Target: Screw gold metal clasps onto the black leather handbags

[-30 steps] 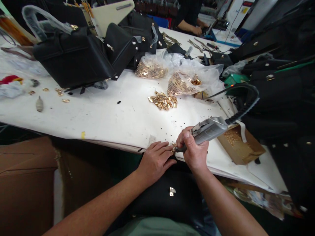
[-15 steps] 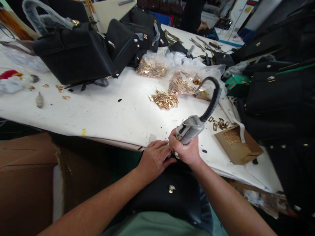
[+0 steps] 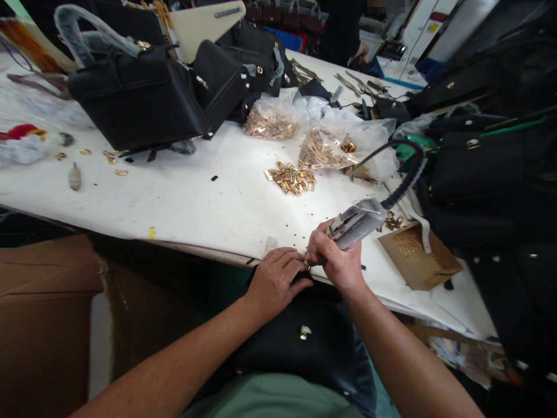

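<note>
A grey power tool (image 3: 359, 223) with a ribbed black cord is gripped in my right hand (image 3: 342, 261), its body tilted up to the right. My left hand (image 3: 278, 278) rests on the black bag (image 3: 300, 342) in my lap, fingers bent over its upper edge by the table. A small gold fitting (image 3: 307, 265) shows between the two hands. Whether my left fingers pinch anything is hidden. Lower on the bag's front sits a gold clasp (image 3: 304, 332).
Gold pieces (image 3: 291, 178) lie piled mid-table, behind them plastic bags of fittings (image 3: 324, 148). A small open box (image 3: 420, 258) stands right. Black handbags (image 3: 139, 96) fill the back left. At the far side is a person (image 3: 343, 32).
My right hand has moved slightly right, and the tool with its cord has swung to the right and tilted lower. My left hand has hardly moved.
</note>
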### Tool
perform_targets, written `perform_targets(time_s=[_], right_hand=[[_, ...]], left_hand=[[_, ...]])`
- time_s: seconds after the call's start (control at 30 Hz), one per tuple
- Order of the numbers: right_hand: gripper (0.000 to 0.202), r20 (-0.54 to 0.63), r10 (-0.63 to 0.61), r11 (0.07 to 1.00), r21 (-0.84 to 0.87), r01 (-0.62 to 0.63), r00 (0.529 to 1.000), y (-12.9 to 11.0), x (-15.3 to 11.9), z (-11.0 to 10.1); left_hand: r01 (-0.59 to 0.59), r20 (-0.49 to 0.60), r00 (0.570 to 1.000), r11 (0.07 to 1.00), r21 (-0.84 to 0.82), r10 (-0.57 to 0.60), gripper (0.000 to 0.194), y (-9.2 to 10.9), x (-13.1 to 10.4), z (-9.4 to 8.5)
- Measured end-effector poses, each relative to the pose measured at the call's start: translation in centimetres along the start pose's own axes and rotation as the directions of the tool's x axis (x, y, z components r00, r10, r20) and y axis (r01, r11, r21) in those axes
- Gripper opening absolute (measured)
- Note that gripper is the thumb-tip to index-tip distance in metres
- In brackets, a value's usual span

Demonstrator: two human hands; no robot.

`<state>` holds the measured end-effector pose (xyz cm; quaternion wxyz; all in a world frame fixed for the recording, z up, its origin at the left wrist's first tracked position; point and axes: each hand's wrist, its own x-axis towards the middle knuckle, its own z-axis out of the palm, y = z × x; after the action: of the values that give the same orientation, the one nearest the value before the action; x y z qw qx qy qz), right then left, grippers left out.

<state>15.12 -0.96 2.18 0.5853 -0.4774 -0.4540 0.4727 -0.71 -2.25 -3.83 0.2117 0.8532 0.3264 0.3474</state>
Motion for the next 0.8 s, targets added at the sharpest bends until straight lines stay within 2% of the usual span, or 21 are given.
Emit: perform_targets(time_s=[0.17,0.3,0.43,0.57,0.67,0.73,0.8], right_hand=[[0.032,-0.117,-0.037,0.994,0.095,0.048,0.992,0.4,-0.3,-0.6],[0.033,-0.197,-0.043,0.993,0.103,0.064,0.980,-0.5,-0.4,-0.8],[0.034,-0.253,0.002,0.992,0.120,0.029,0.967,-1.5,-0.5,-1.5],[0.034,-0.337,0.034,0.999,-0.013,-0.041,0.941,-1.9,-0.3,-2.8],[0.036,-0.316,0.094,0.975,-0.163,-0.152,0.944,-2.2,0.3,-3.7],[0.034,-0.301,0.094,0.984,-0.116,-0.135,0.949,-2.5,0.6,-3.7],[0.030,-0.320,0.040,0.999,0.025,-0.033,0.947,-2.8,0.7,-3.3]], left_hand=[[0.057,-0.012,0.998,0.998,-0.009,-0.058,0.027,0.2,0.2,-0.3],[0.036,0.000,0.999,0.999,-0.012,-0.036,0.026,0.2,0.3,-0.3],[0.036,0.007,0.999,0.999,-0.001,-0.036,0.022,0.4,0.5,-0.3],[0.060,0.009,0.998,0.998,0.019,-0.060,0.018,0.6,0.6,0.0],[0.080,-0.022,0.997,0.997,0.020,-0.079,0.018,0.7,0.7,0.3],[0.088,-0.031,0.996,0.996,0.023,-0.087,0.018,0.7,0.8,0.3],[0.083,-0.025,0.996,0.996,0.033,-0.082,0.018,0.7,0.8,0.3]])
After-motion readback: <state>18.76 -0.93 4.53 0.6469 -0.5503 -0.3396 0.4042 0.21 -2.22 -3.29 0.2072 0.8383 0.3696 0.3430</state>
